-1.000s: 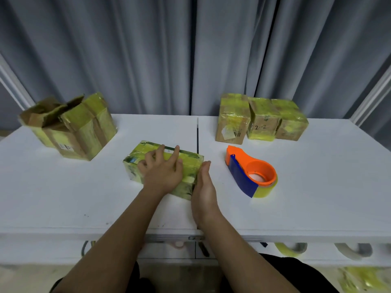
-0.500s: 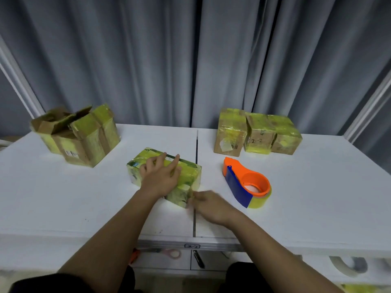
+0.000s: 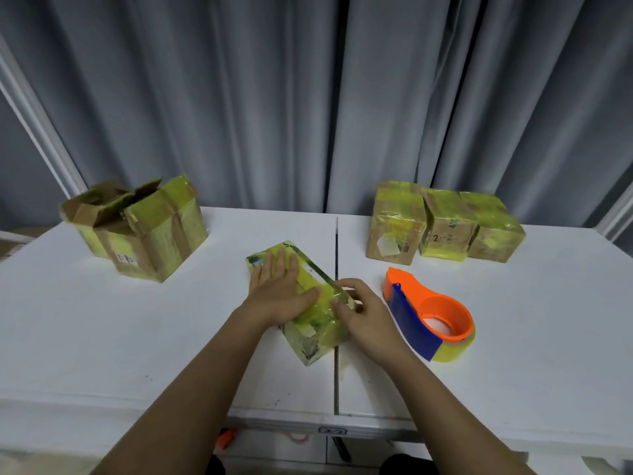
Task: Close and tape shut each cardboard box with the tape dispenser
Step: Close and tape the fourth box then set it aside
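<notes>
My left hand (image 3: 279, 296) lies flat, fingers straight, pressing the top of the taped box (image 3: 308, 323) at table (image 3: 137, 337) centre. My right hand (image 3: 363, 313) curls its fingers onto the box's right edge. Just right lies the tape dispenser (image 3: 431, 313), untouched. Three sealed boxes (image 3: 442, 224) stand at the far right; open-flapped boxes (image 3: 137, 228) sit far left.

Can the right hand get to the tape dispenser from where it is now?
Probably yes. The right hand rests on the near end of the taped box, and the tape dispenser lies just beside it on the white table with nothing between them.
</notes>
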